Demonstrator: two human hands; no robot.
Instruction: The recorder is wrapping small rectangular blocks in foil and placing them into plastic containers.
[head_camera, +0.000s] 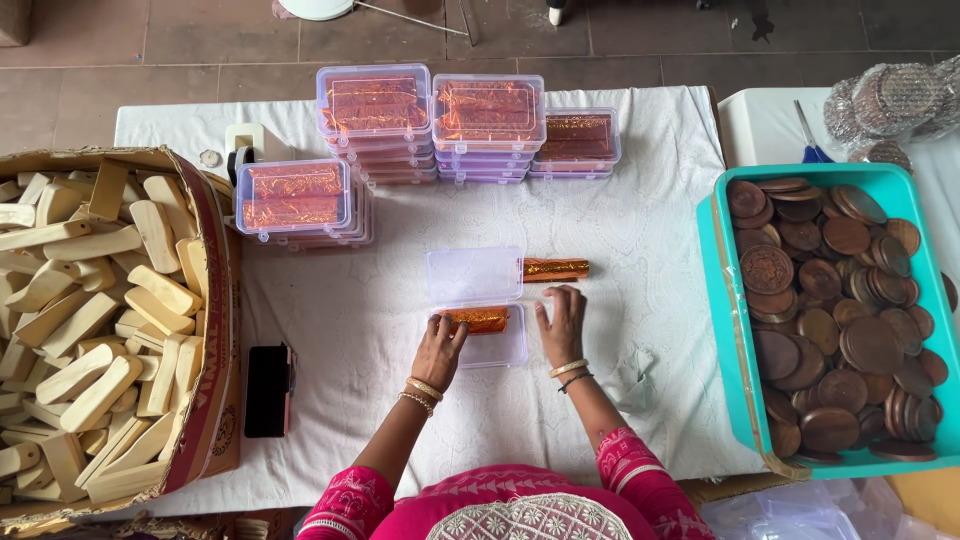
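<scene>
1. The white tablecloth (400, 310) leaves its widest bare stretch at 9 o'clock from the hands, between the open clear plastic box (478, 300) and the black phone (268, 390); a smaller bare patch lies at 3 o'clock, before the teal tray (722, 330) of round brown discs (840, 320).
2. At 12 o'clock, stacks of closed clear boxes (430, 125) wall off the far edge; at 9 o'clock a cardboard carton (205, 330) of pale wooden blocks (90, 320) overhangs the table's left edge.
3. The orange foil-wrapped roll (478, 319) lies in the box's near half, long axis running 9 to 3 o'clock.
4. The left hand (440, 350) pinches the roll's 9 o'clock end, fingers curled onto it.
5. The right hand (560, 325) rests at the box's 3 o'clock edge, fingers extended and together; whether they touch the roll cannot be told.
6. A second foil roll (555, 269) lies just beyond the box at 1 o'clock, same axis.
</scene>
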